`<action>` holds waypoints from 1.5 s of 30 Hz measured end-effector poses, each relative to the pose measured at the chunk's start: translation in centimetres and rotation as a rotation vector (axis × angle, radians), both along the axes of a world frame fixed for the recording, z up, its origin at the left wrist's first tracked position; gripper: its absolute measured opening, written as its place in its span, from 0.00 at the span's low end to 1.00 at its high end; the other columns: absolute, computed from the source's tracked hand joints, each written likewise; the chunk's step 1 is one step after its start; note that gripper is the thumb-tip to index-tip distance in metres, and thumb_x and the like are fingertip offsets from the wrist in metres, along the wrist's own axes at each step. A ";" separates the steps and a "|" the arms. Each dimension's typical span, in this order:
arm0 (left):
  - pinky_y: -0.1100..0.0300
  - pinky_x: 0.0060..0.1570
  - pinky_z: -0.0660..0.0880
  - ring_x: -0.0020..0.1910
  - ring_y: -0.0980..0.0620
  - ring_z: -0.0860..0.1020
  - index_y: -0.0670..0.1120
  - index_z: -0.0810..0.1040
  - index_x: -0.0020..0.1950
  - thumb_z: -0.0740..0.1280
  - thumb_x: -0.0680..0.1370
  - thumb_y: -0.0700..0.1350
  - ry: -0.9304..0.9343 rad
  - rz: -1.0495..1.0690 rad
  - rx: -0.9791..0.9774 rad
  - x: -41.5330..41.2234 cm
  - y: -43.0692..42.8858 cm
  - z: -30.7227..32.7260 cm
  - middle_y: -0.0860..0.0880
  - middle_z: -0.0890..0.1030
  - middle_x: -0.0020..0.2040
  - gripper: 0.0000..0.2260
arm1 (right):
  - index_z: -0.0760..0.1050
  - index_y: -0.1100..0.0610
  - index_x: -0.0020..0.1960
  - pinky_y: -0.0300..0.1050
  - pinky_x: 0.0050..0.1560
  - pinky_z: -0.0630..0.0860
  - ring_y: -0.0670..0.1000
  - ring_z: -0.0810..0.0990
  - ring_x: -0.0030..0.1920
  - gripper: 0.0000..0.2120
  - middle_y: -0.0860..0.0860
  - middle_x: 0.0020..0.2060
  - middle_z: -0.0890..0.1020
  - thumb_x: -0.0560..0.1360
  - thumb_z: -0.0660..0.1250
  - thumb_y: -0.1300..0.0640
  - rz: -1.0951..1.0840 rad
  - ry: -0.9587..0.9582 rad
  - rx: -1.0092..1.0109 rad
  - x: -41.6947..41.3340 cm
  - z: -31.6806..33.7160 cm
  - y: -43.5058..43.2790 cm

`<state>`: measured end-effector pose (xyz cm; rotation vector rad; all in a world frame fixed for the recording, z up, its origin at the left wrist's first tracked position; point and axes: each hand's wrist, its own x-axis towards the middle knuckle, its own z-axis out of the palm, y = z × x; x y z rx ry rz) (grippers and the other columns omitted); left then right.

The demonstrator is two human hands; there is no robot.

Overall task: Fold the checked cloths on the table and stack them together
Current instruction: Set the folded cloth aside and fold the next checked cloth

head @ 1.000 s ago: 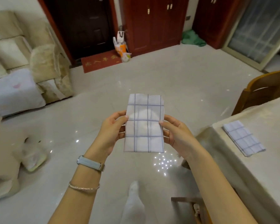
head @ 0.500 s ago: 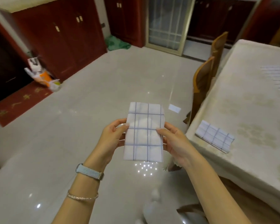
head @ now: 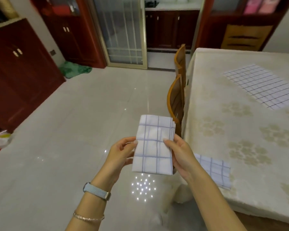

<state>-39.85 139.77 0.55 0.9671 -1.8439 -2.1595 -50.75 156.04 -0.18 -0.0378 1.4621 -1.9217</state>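
Observation:
A folded white cloth with blue checks (head: pixel 154 145) is held upright in the air over the floor, left of the table. My left hand (head: pixel 122 153) pinches its left edge and my right hand (head: pixel 180 153) pinches its right edge. A second folded checked cloth (head: pixel 214 170) lies flat near the table's left edge, partly hidden behind my right wrist. A larger unfolded checked cloth (head: pixel 262 85) lies spread out at the far right of the table (head: pixel 223 114).
Two wooden chairs (head: pixel 177 97) are pushed against the table's left side. Dark red cabinets (head: pixel 20 64) line the left wall, with a glass sliding door (head: pixel 122 34) behind. A green bundle (head: pixel 75 69) lies on the glossy tiled floor.
The view has swung right, from the sofa and door to the table. Both hands keep the same hold on the folded cloth, which now sits closer to the table's edge.

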 end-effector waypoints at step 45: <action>0.59 0.38 0.78 0.42 0.47 0.81 0.39 0.78 0.55 0.63 0.79 0.34 -0.456 -1.391 -0.221 -42.6 11.8 -17.0 0.43 0.83 0.46 0.07 | 0.75 0.60 0.63 0.44 0.47 0.80 0.57 0.82 0.53 0.13 0.58 0.54 0.81 0.79 0.65 0.65 -1.451 -0.557 0.235 -14.7 -16.2 5.1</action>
